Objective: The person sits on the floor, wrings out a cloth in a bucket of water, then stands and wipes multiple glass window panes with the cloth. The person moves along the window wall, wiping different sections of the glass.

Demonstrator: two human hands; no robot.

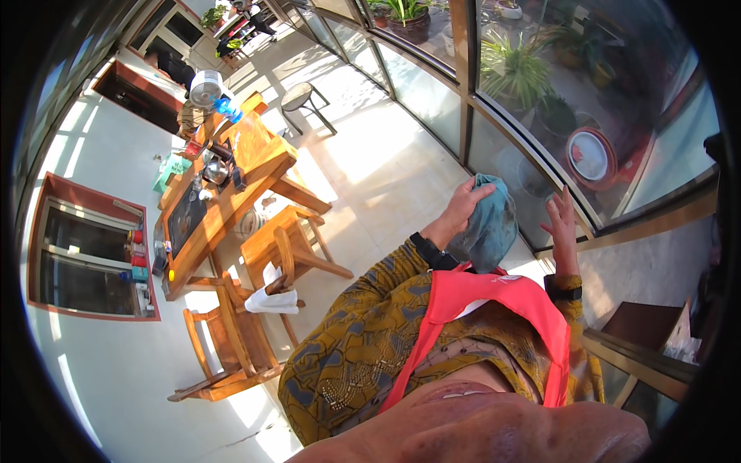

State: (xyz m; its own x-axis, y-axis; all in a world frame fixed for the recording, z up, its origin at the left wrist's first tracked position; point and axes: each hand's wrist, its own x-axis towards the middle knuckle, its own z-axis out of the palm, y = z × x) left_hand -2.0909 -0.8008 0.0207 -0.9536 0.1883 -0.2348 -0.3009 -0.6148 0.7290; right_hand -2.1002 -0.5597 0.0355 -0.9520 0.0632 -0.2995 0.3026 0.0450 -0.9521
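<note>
My left hand (460, 211) grips a crumpled blue-green cloth (492, 226), its thumb across the upper part and the rest hanging down in front of my chest. To the right is my right hand (560, 223), raised with its fingers spread and nothing in it. It is close to the metal-framed glass partition (535, 156); whether it touches the frame cannot be told. A red apron (480, 295) covers part of my patterned top, and dark bands circle both wrists.
Left of me are a wooden tea table (231, 214) bearing a kettle (215, 171), wooden chairs (231, 335), one with a white cloth (272, 298), and a round stool (297, 96). Potted plants (512, 69) stand behind the glass. A person (255, 16) is far off.
</note>
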